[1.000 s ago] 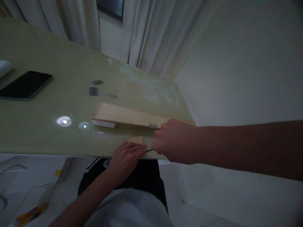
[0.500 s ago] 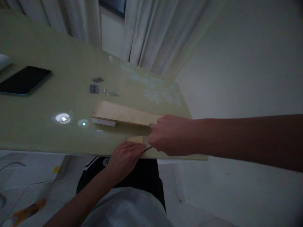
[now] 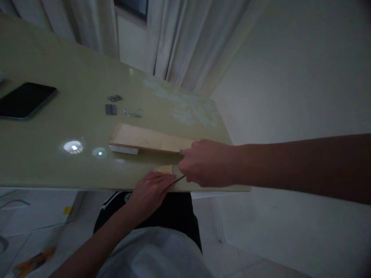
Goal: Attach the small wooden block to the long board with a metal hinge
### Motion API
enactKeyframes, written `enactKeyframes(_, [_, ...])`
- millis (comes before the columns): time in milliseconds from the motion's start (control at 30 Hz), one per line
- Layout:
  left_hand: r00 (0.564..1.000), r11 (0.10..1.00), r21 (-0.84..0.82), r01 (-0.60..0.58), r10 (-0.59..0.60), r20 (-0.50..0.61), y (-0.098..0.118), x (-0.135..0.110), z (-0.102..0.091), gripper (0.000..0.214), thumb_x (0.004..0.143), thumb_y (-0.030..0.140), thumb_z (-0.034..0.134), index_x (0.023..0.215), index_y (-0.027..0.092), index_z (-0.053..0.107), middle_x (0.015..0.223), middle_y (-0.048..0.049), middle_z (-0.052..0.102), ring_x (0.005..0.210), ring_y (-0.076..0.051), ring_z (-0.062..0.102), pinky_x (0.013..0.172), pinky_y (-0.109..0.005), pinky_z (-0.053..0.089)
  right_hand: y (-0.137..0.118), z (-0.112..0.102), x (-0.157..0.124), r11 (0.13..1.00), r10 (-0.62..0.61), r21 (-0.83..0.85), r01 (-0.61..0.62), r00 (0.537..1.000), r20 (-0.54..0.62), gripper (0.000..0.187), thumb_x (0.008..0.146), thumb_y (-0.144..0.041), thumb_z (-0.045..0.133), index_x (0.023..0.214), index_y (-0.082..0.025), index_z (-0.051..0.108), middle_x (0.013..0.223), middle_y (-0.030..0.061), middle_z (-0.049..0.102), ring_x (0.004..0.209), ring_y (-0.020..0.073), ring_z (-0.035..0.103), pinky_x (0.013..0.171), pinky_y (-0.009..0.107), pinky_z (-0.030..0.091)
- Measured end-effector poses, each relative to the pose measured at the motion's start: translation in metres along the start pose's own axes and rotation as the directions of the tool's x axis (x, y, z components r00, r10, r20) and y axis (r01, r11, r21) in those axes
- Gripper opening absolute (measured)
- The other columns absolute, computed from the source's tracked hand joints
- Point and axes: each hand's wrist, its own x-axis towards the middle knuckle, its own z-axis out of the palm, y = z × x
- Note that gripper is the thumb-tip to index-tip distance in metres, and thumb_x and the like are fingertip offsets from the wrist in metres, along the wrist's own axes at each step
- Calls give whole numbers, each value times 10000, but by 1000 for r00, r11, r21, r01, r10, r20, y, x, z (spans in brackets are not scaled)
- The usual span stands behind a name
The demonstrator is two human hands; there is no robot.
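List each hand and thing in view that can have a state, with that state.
Right hand: closed around a thin dark rod.
Left hand: fingers over a small pale wooden piece, grip hidden.
Long pale wooden board: flat, left end above a white block.
Black rectangular tablet: flat, screen dark.
Grey square metal hinge: spread open, loose.

On the table (image 3: 84, 170), from the left hand (image 3: 152, 191): board (image 3: 152, 139) at twelve o'clock, hinges (image 3: 110, 109) at eleven, tablet (image 3: 27, 100) at ten.
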Motion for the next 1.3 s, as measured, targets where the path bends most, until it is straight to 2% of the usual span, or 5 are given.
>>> enactKeyframes(133, [1000, 1000, -2, 15, -15, -2, -1, -2, 4, 249, 1027, 210, 600, 1231, 192, 742, 1152, -79, 818, 1040, -256, 770, 964, -447, 596, 1, 1, 0, 989, 134, 59, -135, 991, 13, 202, 900, -289, 724, 1010, -125, 763, 810, 110, 757, 747, 208, 703, 609, 293, 407])
enactKeyframes(367, [1000, 1000, -7, 17, -17, 2, 4, 0, -3, 230, 1026, 182, 571, 1137, 199, 772, 1074, -88, 825, 994, -255, 773, 951, -438, 604, -4, 2, -12, 850, -416, -361, 383, 909, -13, 250, 992, -103, 524, 893, -162, 746, 800, 55, 737, 704, 187, 685, 517, 325, 283])
enactKeyframes(633, [999, 998, -55, 9, -6, 44, -3, -3, -3, 261, 985, 211, 662, 1235, 189, 732, 1214, -99, 792, 1114, -266, 743, 1011, -473, 599, 3, 2, 1, 998, 16, -61, -16, 1000, -3, 88, 899, -226, 711, 875, -158, 761, 759, 87, 743, 759, 212, 719, 611, 284, 401])
enactKeyframes(800, [999, 1000, -11, -11, 12, 49, -14, -6, -15, 334, 909, 256, 784, 1231, 197, 722, 1374, -117, 706, 1332, -294, 617, 1119, -487, 539, -8, -1, -5, 998, 4, -66, -6, 999, -33, 77, 884, -199, 709, 955, -174, 729, 815, 65, 751, 732, 210, 712, 558, 284, 342])
enactKeyframes(1300, [995, 978, 183, -99, 94, 33, 4, -20, -13, 266, 1000, 250, 648, 1247, 177, 714, 1373, -121, 720, 1238, -304, 684, 1040, -467, 550, -39, 1, -18, 954, -198, -249, 168, 975, -97, 174, 988, -128, 588, 881, -157, 723, 771, 43, 693, 663, 154, 623, 476, 318, 193])
